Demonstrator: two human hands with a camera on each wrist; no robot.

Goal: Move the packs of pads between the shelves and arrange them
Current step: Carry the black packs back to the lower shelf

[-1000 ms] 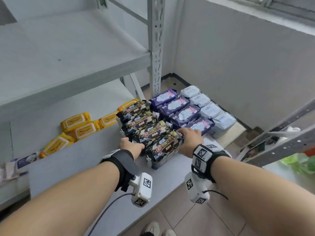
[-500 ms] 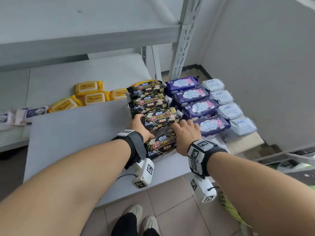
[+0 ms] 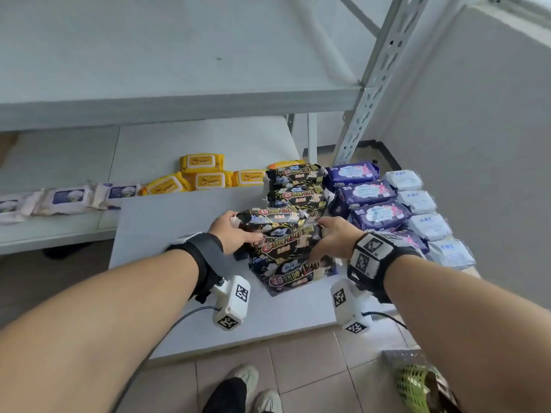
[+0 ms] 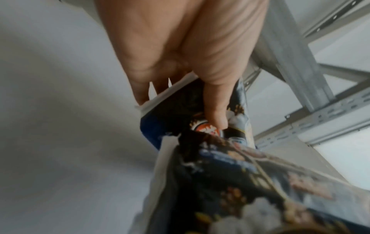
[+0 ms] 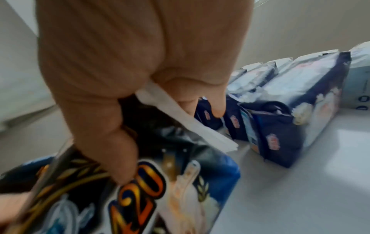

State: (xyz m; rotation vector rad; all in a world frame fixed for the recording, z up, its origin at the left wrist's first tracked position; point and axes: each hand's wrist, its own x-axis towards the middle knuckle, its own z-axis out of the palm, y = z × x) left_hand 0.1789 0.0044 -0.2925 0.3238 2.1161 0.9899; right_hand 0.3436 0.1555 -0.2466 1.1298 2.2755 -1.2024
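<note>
Three black packs of pads (image 3: 283,247) are stacked and squeezed between my two hands over the grey board (image 3: 167,222). My left hand (image 3: 238,232) grips their left end, thumb on top of a black pack (image 4: 202,126). My right hand (image 3: 331,238) grips the right end, its thumb lying on the "420" print of a black pack (image 5: 140,186). Two more black packs (image 3: 296,186) stay in the row behind. Purple packs (image 3: 368,193) and white packs (image 3: 417,201) lie in rows to the right.
Yellow wipes packs (image 3: 205,174) and pale wipes packs (image 3: 68,198) lie on the low shelf behind the board. An upper shelf (image 3: 179,108) overhangs, with its steel post (image 3: 366,102) at right. A wall stands at right. A green mesh bag (image 3: 417,386) and my shoes are on the tiled floor.
My hands went from flanking the front black packs in the row to clamping them together; the bunch now sits pulled toward me and apart from the two rear packs.
</note>
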